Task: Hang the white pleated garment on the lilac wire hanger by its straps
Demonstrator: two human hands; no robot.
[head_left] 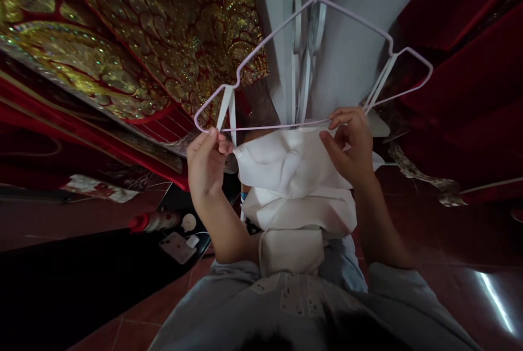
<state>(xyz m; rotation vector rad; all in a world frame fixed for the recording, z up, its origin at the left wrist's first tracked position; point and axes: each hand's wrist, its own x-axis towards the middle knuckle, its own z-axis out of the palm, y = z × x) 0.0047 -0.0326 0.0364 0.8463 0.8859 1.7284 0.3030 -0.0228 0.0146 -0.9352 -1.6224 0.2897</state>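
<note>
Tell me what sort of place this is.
Probably a clothing or costume room, perhaps a shop; the picture doesn't settle which. Red-and-gold sequinned fabric fills the upper left, dark red fabric the right, and a pink hanger bears a white garment by its straps.

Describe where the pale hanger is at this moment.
In the head view, the hanger spans the upper middle, slightly right of centre, just above the white cloth, with the left hand and right hand at its bottom bar.
</note>
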